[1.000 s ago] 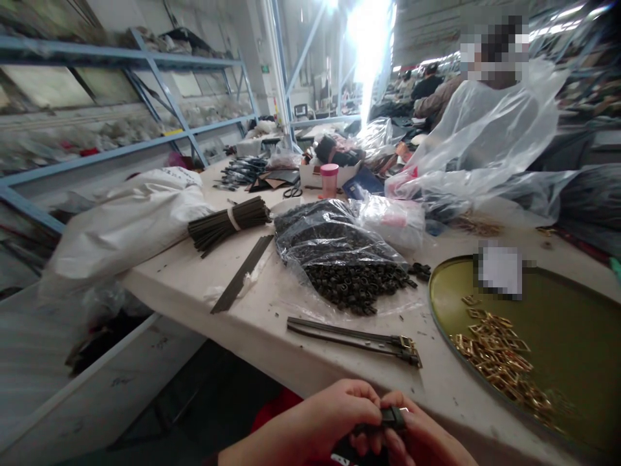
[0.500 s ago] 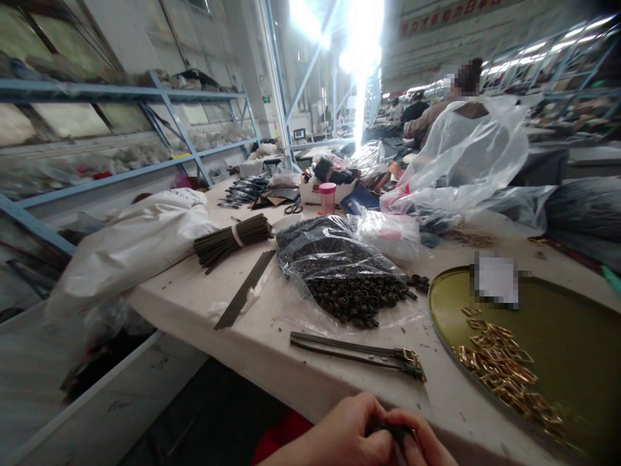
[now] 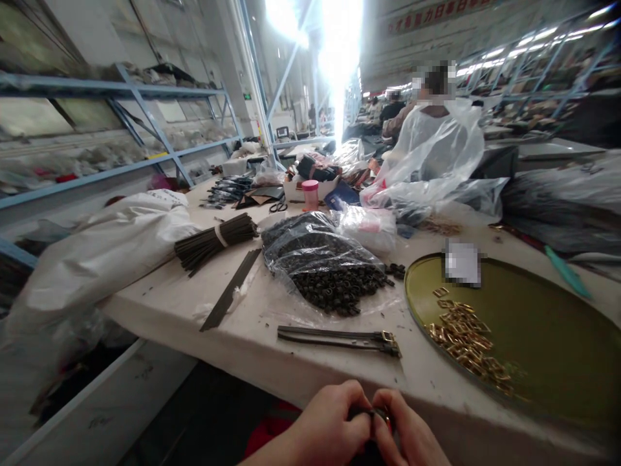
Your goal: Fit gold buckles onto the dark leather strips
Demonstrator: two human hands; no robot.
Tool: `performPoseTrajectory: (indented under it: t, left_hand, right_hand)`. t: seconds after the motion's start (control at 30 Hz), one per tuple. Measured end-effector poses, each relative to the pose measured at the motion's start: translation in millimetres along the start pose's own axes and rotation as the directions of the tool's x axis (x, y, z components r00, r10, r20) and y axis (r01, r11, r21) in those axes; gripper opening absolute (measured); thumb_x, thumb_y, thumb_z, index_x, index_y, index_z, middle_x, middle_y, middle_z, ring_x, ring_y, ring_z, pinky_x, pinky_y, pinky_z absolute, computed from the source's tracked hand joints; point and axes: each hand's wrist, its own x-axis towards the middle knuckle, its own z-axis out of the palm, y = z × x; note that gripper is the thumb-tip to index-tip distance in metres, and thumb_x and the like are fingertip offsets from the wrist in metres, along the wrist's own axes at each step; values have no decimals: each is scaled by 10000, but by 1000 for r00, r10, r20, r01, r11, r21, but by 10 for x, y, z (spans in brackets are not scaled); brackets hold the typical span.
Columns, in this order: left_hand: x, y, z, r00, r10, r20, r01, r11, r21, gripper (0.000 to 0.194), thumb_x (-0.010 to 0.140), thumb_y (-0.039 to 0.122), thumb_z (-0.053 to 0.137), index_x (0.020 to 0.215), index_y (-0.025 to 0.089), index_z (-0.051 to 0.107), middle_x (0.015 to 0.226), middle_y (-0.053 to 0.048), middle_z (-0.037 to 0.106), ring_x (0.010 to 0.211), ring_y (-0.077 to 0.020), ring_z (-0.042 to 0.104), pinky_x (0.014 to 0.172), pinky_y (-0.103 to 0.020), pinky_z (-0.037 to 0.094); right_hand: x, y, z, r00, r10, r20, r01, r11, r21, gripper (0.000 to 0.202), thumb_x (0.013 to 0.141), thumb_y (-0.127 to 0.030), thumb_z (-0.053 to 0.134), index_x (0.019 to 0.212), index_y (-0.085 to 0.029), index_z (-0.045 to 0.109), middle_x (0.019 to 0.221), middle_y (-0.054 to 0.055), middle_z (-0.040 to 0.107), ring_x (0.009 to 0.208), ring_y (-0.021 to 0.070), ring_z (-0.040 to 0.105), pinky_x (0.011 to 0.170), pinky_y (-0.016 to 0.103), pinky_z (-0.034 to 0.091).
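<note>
At the table's front edge, my left hand [image 3: 334, 417] and my right hand [image 3: 407, 430] are close together. Both have their fingers pinched on a dark strap [image 3: 359, 412], mostly covered by the fingers. A small shiny glint shows by the right fingertips; I cannot make out its shape. Just beyond the hands, dark straps with gold buckles [image 3: 339, 338] lie flat on the table. To the right, a round olive-green tray [image 3: 543, 323] holds a heap of gold buckles [image 3: 463, 333].
A clear plastic bag [image 3: 315, 243] spills small black loops [image 3: 334, 288] mid-table. Left of it lie a banded bundle of dark strips [image 3: 216, 239] and loose strips [image 3: 230, 291]. Scissors [image 3: 278, 206] and a pink-lidded jar [image 3: 310, 194] stand farther back. A co-worker [image 3: 427, 103] sits beyond.
The view has turned slightly to the right, so the table's things appear farther left. My hands stay together on the strap; the right fingers have shifted, and a shiny glint now shows there.
</note>
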Motion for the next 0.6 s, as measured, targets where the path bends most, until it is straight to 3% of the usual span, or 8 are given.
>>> performPoseTrajectory:
  t: [0.2, 0.37, 0.47, 0.6]
  left_hand:
    - [42, 25, -3, 995, 69, 68, -61, 991, -122, 75, 727, 201, 464, 701, 154, 516, 572, 30, 516, 548, -124, 505, 492, -203, 374]
    - [123, 73, -123, 968, 104, 227, -52, 973, -224, 209, 756, 261, 522, 909, 121, 551, 818, -25, 601, 678, -130, 531, 607, -228, 413]
    - [167, 42, -142, 963, 43, 266, 37, 956, -290, 213, 743, 285, 561, 868, 114, 547, 771, -20, 599, 649, -123, 533, 600, -231, 410]
    - [191, 21, -109, 979, -14, 202, 79, 944, -321, 187, 736, 290, 578, 808, 119, 551, 690, 6, 581, 621, -114, 513, 575, -218, 390]
  right_hand:
    - [-50, -132, 33, 995, -15, -98, 20, 999, 48, 93, 837, -264, 387, 869, -201, 447, 640, -14, 491, 570, 138, 468, 549, 258, 360]
    - [-21, -137, -38, 981, 109, -157, -83, 982, 167, 105, 846, -259, 343, 869, -192, 420, 612, -40, 427, 547, 110, 416, 534, 242, 342]
    - [16, -136, -80, 974, 189, -125, -156, 959, 236, 114, 844, -277, 337, 846, -191, 412, 562, -57, 399, 511, 102, 391, 500, 231, 316]
    - [64, -129, -94, 965, 259, -39, -235, 922, 306, 123, 840, -302, 332, 839, -194, 392, 528, -71, 377, 482, 96, 367, 482, 224, 309]
